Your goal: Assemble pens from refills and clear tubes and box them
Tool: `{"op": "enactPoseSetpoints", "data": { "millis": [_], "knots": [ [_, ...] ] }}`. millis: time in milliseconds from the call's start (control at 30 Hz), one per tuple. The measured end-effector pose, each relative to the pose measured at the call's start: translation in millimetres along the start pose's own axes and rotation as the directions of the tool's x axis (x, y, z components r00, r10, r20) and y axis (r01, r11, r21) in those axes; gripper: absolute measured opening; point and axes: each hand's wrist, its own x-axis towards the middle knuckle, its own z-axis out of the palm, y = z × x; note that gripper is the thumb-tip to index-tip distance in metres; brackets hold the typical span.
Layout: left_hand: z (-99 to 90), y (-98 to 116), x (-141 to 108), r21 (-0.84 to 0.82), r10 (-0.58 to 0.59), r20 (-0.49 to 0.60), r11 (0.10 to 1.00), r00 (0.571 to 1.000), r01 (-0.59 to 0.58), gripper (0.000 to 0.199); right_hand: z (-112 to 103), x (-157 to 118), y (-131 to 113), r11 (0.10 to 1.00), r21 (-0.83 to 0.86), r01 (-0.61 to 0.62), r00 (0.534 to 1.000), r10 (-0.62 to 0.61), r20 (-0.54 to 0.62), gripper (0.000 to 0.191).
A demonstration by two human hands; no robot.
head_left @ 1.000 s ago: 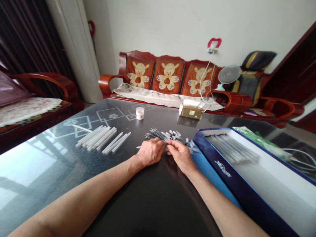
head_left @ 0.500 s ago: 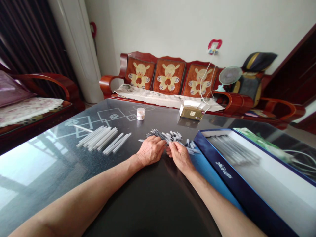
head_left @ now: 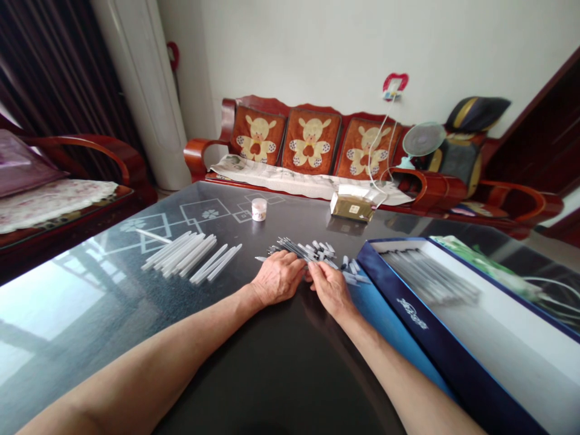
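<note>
your left hand (head_left: pixel 277 278) lies open, palm down, against the pile of grey pen refills (head_left: pixel 312 249) at mid-table, just left of the navy box (head_left: pixel 399 308). right hand (head_left: pixel 331 289) has its fingertips (head_left: pixel 313 272) pinched at the pile's near edge, can't tell if they hold a refill. keep that pinch light, work singles clear

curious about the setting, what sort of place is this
Most likely the living room of a home. A carved red wooden sofa with orange animal-pattern cushions stands against the wall, with a tall white floor-standing air conditioner in the corner and a small pale electric fan at the sofa's end.
</note>
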Motion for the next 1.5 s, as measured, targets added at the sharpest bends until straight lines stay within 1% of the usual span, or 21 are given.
{"op": "enactPoseSetpoints", "data": {
  "millis": [67, 133, 300, 367, 467, 533, 567, 667, 767, 867, 967, 1033, 1100, 1167, 1233, 1300, 1333, 1367, 1400, 1433, 1500],
  "knots": [
    [0.1, -0.1, -0.3, -0.003, -0.003, 0.001, 1.000, 1.000, 0.003, 0.032, 0.1, 0.3, -2.8, 0.999, -0.023, -0.036, 0.999, 0.036, -0.019, 0.044],
    [0.3, -0.5, -0.5, -0.007, -0.016, -0.001, 1.000, 1.000, 0.016, 0.033, 0.0, -0.5, -5.1, 0.999, -0.006, -0.043, 0.999, 0.043, -0.028, 0.045],
    [0.6, -1.1, -0.5, -0.001, -0.020, -0.013, 1.000, 1.000, 0.020, 0.032, -0.8, -2.7, -3.0, 0.997, 0.078, 0.015, 1.000, -0.017, 0.018, 0.026],
    [0.9, -1.0, -0.5, 0.000, -0.008, -0.017, 1.000, 1.000, 0.008, 0.031, -1.0, -1.9, -0.7, 0.999, 0.037, 0.020, 1.000, -0.021, 0.023, 0.027],
    [1.6, -1.0, -0.9, 0.001, 0.020, -0.028, 1.000, 0.999, -0.020, 0.031, -0.8, 0.0, 0.1, 0.999, -0.052, 0.015, 1.000, -0.015, -0.003, 0.039],
    [2.3, -1.6, -1.2, 0.005, 0.030, -0.038, 1.000, 0.999, -0.030, 0.030, -0.5, 0.6, -1.6, 0.998, -0.056, -0.013, 1.000, 0.012, -0.028, 0.047],
    [2.6, -1.9, -1.3, 0.007, 0.029, -0.043, 1.000, 0.999, -0.029, 0.030, -0.4, 0.5, -2.7, 0.999, -0.037, -0.028, 0.999, 0.026, -0.037, 0.048],
    [2.8, -2.6, -1.6, 0.004, 0.017, -0.052, 1.000, 0.999, -0.017, 0.029, -0.8, -0.8, -4.8, 1.000, 0.010, -0.023, 1.000, 0.023, -0.017, 0.039],
    [2.1, -2.2, -1.4, -0.007, 0.014, -0.043, 1.000, 0.999, -0.014, 0.029, -1.9, -1.3, -2.9, 1.000, -0.018, 0.009, 1.000, -0.009, 0.021, 0.030],
    [1.4, -1.4, -1.0, -0.014, 0.024, -0.034, 1.000, 0.999, -0.024, 0.030, -2.3, -0.1, 0.5, 0.997, -0.073, 0.036, 0.999, -0.035, 0.027, 0.035],
    [1.6, -1.1, -1.0, -0.021, 0.036, -0.024, 0.999, 0.999, -0.037, 0.031, -1.5, 1.1, 2.0, 0.994, -0.105, 0.043, 0.999, -0.042, 0.007, 0.041],
    [1.8, -1.3, -1.0, -0.023, 0.033, -0.017, 0.999, 0.999, -0.033, 0.031, -0.7, 1.3, 2.0, 0.995, -0.098, 0.035, 0.999, -0.036, -0.009, 0.042],
    [1.3, -1.9, -0.6, -0.027, 0.032, -0.017, 0.999, 0.999, -0.032, 0.031, 0.0, 1.3, 1.9, 0.996, -0.076, 0.041, 0.999, -0.040, 0.003, 0.039],
    [-0.2, -2.3, 0.1, -0.025, 0.031, -0.064, 0.999, 0.997, -0.033, 0.029, 0.2, 1.1, 1.4, 0.999, -0.031, 0.029, 0.999, -0.029, 0.015, 0.035],
    [-2.1, -2.1, 0.9, -0.030, 0.018, -0.160, 0.999, 0.987, -0.023, 0.029, 0.3, 0.6, 0.1, 0.999, 0.037, -0.016, 1.000, 0.016, -0.012, 0.037],
    [-3.2, -0.9, 1.2, -0.082, -0.049, -0.240, 0.996, 0.969, 0.030, 0.030, 0.4, -0.4, -1.9, 0.992, 0.111, -0.058, 0.996, 0.066, -0.066, 0.043],
    [-3.2, -0.1, 1.2, -0.136, -0.111, -0.245, 0.987, 0.963, 0.080, 0.030, 0.5, -1.1, -3.0, 0.988, 0.137, -0.068, 0.993, 0.080, -0.087, 0.045],
    [-2.8, 0.6, 1.2, -0.201, -0.194, -0.219, 0.968, 0.956, 0.150, 0.033, 0.6, -1.8, -4.0, 0.986, 0.150, -0.070, 0.991, 0.085, -0.099, 0.047],
    [-2.2, 1.1, 1.3, -0.268, -0.290, -0.168, 0.933, 0.942, 0.239, 0.038, 0.8, -2.6, -4.8, 0.986, 0.153, -0.067, 0.992, 0.082, -0.099, 0.047],
    [-1.2, 1.1, 1.6, -0.331, -0.391, -0.101, 0.880, 0.915, 0.339, 0.045, 1.0, -3.3, -5.4, 0.987, 0.147, -0.058, 0.993, 0.072, -0.090, 0.047],
    [1.0, -0.4, 2.7, -0.461, -0.563, 0.032, 0.725, 0.826, 0.512, 0.054, 1.3, -4.5, -6.2, 0.993, 0.117, -0.019, 0.998, 0.025, -0.051, 0.043]
  ]
}}
